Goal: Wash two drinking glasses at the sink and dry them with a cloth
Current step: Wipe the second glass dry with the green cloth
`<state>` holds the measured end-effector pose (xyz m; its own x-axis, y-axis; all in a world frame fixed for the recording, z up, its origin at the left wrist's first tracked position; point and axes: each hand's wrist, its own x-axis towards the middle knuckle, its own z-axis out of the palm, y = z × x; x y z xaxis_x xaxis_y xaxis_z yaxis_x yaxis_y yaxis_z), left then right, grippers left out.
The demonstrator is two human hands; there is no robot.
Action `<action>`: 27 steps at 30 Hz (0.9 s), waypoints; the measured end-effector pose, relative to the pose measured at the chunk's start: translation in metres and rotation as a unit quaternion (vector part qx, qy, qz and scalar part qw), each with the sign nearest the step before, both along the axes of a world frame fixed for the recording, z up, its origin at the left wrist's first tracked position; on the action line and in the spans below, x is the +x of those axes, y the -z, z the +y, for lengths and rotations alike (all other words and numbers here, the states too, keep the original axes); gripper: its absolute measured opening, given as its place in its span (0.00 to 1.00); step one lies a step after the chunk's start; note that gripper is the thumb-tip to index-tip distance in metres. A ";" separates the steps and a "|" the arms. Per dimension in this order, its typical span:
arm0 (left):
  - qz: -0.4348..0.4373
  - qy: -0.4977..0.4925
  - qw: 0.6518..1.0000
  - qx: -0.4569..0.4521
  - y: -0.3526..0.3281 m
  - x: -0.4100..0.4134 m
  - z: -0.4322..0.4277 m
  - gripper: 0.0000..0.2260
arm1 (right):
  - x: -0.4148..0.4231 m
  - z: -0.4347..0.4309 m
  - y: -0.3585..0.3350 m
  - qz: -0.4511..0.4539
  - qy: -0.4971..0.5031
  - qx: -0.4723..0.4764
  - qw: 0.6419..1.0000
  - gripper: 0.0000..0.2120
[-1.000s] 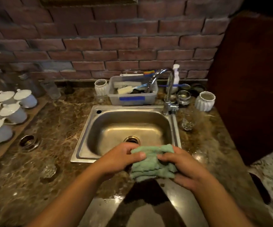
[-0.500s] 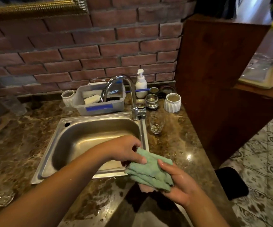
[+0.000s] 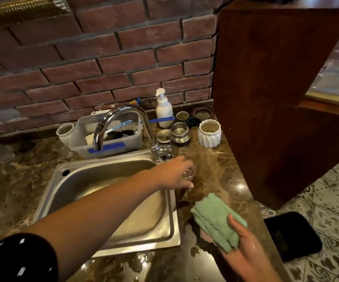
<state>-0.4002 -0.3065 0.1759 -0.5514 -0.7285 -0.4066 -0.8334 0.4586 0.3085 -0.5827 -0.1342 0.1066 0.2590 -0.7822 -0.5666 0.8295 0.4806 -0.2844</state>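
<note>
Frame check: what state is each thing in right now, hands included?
Glass, beside sink, gripped by left hand.
Cloth, folded, held in right hand.
Tap, no water running.
Soap bottle, upright.
Counter, wet.

Dark sleeve [image 3: 18, 259] on the left arm, at 7 o'clock in view: black fabric, scattered small white dashes, rounded hem. Left forearm [image 3: 103, 210] is bare from the hem down to the left hand [image 3: 174, 174]. Right hand [image 3: 245, 247], at 5 o'clock: wrist bare, wet sheen along the thumb base.
</note>
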 end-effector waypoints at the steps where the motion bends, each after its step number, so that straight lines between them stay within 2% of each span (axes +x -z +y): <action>1: 0.004 -0.010 1.000 -0.014 0.007 -0.002 -0.007 0.27 | -0.005 -0.004 0.004 -0.002 0.016 0.008 1.000 0.45; 5: -0.046 0.025 0.998 -0.044 0.030 -0.007 -0.031 0.35 | -0.019 -0.018 0.013 0.005 0.065 0.055 0.996 0.40; 8: -0.106 0.063 0.992 -0.037 0.042 -0.015 -0.046 0.33 | -0.022 -0.028 0.017 0.023 0.072 0.085 0.994 0.20; 9: -0.118 0.068 0.990 -0.036 0.046 -0.018 -0.050 0.32 | -0.023 -0.030 0.018 0.028 0.064 0.086 0.994 0.18; 13: -0.106 0.055 0.992 -0.027 0.057 -0.023 -0.060 0.30 | -0.021 -0.044 0.015 0.053 0.047 0.106 0.992 0.17; 19: -0.090 0.058 0.994 -0.039 0.058 -0.019 -0.059 0.28 | -0.018 -0.057 0.006 0.077 0.046 0.114 0.989 0.22; 23: -0.012 -0.029 0.999 -0.014 0.037 -0.016 -0.055 0.25 | -0.012 -0.054 -0.012 0.123 0.055 0.066 0.989 0.19; 27: 0.057 -0.063 0.996 -0.005 -0.008 -0.002 -0.035 0.24 | 0.006 -0.045 -0.043 0.184 0.111 0.008 0.977 0.18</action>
<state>-0.4025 -0.3418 0.1842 -0.4969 -0.7988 -0.3391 -0.8447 0.3557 0.3999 -0.5763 -0.1793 0.1499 -0.1388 -0.7864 -0.6019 0.7573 0.3074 -0.5762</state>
